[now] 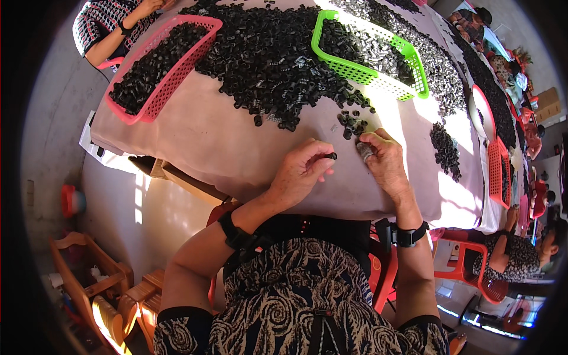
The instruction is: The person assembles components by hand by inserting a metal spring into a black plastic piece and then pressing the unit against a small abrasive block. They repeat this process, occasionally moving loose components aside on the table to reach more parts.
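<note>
Pinching a small black piece (332, 156) narrowly between left-hand (303, 168) thumb and finger, above the near part of a pale pinkish cloth (236, 155). Curling the fingers of the right hand (384, 163) just beside a little cluster of black pieces (353, 125); cannot tell whether holding something there. Facing a big black heap (254, 53) across the table, mixed with metal springs (302, 61). Flanked by a pink basket (157, 112) at left and a green basket (349, 72) at right, both loaded with black pieces. Lit by strong sunlight over the cloth's right side. Sharing the room with a person (97, 26) at upper left and another person (509, 257) at right, near a red chair (492, 290). Surrounded at lower left by wooden furniture (106, 286), beside a grey wall (47, 142); farther right, past a red basket (496, 171), brown cardboard boxes (549, 106).
</note>
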A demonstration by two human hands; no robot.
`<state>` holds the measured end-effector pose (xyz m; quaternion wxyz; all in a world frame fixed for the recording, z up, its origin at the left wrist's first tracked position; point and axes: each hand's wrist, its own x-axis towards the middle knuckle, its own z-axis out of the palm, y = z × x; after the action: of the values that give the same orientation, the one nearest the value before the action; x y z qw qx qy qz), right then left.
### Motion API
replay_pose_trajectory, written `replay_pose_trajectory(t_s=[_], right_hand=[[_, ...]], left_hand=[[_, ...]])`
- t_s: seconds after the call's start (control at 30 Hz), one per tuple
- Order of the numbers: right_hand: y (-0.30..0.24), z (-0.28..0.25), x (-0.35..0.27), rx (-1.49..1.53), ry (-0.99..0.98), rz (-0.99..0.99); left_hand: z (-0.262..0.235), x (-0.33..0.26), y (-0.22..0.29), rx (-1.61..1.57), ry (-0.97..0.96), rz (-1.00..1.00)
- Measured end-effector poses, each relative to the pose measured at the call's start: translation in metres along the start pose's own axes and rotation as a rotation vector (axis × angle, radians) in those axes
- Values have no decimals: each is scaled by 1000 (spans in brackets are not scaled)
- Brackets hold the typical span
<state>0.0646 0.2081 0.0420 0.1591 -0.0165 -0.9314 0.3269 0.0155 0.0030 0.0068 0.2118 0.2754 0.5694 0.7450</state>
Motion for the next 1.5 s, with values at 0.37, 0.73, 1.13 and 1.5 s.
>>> replay_pose_trajectory(t_s=[0.37, 0.73, 1.13, 1.5], right_hand=[[4, 1, 0, -18, -46, 20], [-29, 10, -13, 520, -134, 14], [-41, 6, -10, 271, -116, -119], [-50, -3, -9, 94, -155, -224]], left_hand=[[0, 0, -1, 10, 3, -22], [1, -1, 1, 23, -44, -88], [0, -1, -3, 59, -41, -78], [1, -2, -4, 103, -20, -47]])
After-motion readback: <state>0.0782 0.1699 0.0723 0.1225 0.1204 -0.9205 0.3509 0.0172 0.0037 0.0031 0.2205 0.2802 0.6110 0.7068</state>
